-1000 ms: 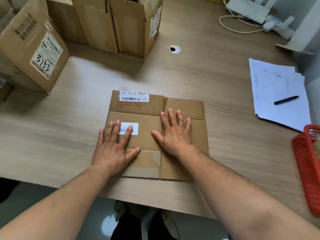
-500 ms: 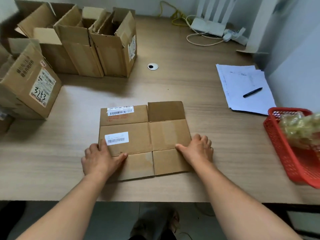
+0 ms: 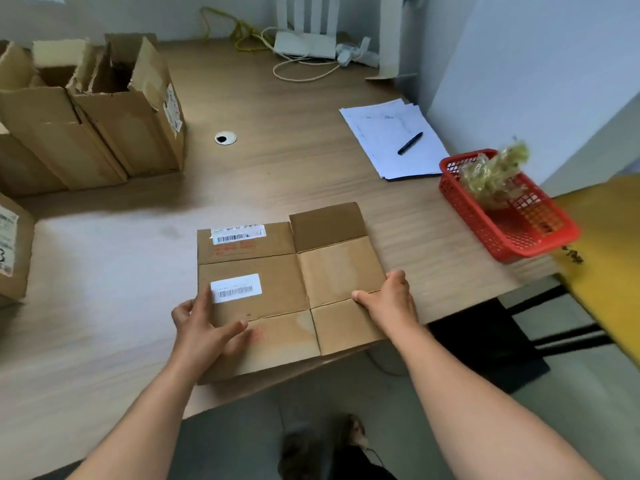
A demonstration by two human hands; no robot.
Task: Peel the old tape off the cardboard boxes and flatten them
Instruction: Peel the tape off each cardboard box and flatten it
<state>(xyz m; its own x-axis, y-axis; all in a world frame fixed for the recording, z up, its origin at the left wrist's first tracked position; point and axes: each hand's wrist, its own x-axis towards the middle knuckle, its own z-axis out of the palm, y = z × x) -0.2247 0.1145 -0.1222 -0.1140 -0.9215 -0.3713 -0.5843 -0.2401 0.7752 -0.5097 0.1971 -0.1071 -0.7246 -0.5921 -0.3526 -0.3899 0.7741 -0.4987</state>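
Now left hand (image 3: 201,330), right hand (image 3: 391,303) on box (image 3: 277,289)

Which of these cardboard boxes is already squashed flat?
The flattened box gripped by the left hand and right hand at the desk's near edge; the upright boxes at back left stand open-topped.

wooden desk (image 3: 311,174) | stack of white papers (image 3: 381,140) far right, black pen (image 3: 410,143) lying on top | red mesh basket (image 3: 464,206) at right edge | white router (image 3: 304,45), looped cable (image 3: 301,76) at back | round cable grommet (image 3: 225,137) | yellow seat (image 3: 606,244) beside desk
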